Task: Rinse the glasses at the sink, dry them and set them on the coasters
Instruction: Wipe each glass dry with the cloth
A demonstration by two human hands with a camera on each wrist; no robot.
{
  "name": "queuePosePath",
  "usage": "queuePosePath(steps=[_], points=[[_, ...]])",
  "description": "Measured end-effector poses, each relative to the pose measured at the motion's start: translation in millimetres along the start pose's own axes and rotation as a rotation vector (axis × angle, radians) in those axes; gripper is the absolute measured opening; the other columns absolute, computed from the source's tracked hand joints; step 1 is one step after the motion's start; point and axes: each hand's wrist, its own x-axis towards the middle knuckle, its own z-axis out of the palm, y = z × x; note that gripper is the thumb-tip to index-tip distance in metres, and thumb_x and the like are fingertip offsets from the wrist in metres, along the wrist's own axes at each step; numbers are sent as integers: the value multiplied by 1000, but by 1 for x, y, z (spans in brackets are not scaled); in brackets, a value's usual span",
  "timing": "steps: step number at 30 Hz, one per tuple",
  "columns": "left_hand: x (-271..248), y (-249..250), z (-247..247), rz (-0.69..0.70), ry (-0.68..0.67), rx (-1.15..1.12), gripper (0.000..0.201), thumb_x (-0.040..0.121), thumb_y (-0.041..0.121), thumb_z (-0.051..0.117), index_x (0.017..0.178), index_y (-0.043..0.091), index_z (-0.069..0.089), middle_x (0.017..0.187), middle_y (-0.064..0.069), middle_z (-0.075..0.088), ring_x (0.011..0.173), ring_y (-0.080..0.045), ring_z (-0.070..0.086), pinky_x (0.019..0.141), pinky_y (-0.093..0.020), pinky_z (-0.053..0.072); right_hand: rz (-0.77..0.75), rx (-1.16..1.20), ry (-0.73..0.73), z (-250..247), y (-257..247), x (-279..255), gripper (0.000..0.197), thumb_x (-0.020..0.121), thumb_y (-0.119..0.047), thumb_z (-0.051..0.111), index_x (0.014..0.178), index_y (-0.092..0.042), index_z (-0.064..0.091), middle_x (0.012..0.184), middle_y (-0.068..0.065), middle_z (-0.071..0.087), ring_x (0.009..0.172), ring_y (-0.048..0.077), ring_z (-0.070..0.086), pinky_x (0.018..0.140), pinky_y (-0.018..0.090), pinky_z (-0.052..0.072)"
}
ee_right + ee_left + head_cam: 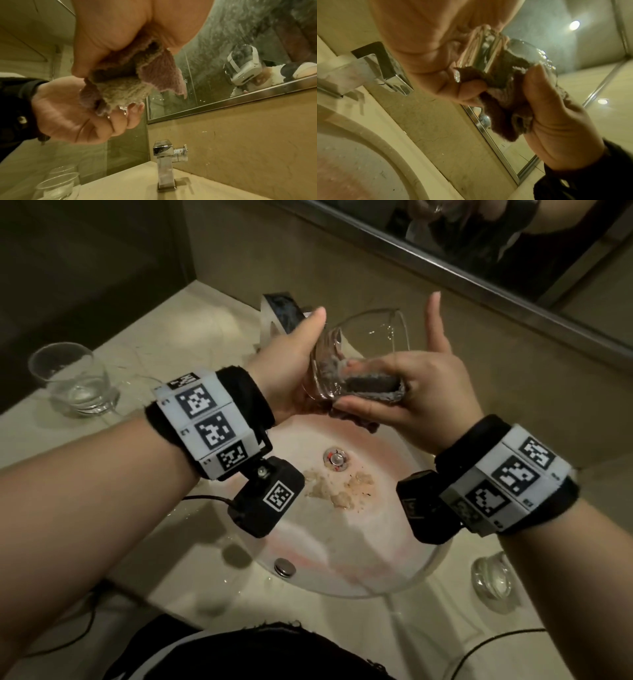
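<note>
My left hand (301,361) grips the base of a clear glass (363,350), tilted on its side above the sink (342,577). My right hand (404,398) holds a grey-brown cloth (373,386) with some fingers pushed into the glass, thumb and forefinger sticking up. In the left wrist view the cloth (503,121) bunches under the glass (518,58). The right wrist view shows the cloth (126,86) hanging between both hands. A second glass (73,378) stands on the counter at the left. A third glass (493,577) sits at the right of the sink.
The chrome tap (279,313) stands behind the glass on the beige counter (191,316). Bits of residue lie by the drain (337,458). A mirror (513,237) runs along the wall. Black cables trail over the counter's front.
</note>
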Motion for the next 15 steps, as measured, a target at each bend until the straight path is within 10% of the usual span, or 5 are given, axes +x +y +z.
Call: queuePosePath(steps=[4,6,8,11,15], points=[[-2,0,4,127,225,100,59,96,56,28,92,12,68,90,-9,71,79,-22,68,66,-31,54,168,118,13,4,-6,1,25,80,-52,58,101,-38,57,80,-8,72,85,5,68,113,29,-13],[-3,-1,8,316,381,368,48,96,53,29,86,19,61,87,-1,68,85,-13,65,78,-26,52,431,494,1,9,-12,1,18,80,-50,61,91,-36,65,79,-11,72,84,4,68,116,43,-3],[-5,-4,10,627,454,664,39,97,48,28,94,16,51,80,8,55,75,-5,54,75,-22,47,740,1010,73,10,-21,3,21,83,-37,66,86,-16,68,72,1,71,65,18,69,89,55,45],[-5,-7,-1,889,392,856,53,92,51,28,105,5,51,84,6,49,74,-7,48,72,-28,42,878,1112,104,5,-26,7,20,85,-32,66,81,-12,65,63,6,65,48,18,59,47,25,46],[1,-2,-10,603,156,502,67,85,70,23,111,13,48,102,-2,58,84,-10,59,79,-27,51,477,564,23,-2,-17,7,10,84,-44,61,80,-35,63,67,-14,68,67,-1,64,99,50,42]])
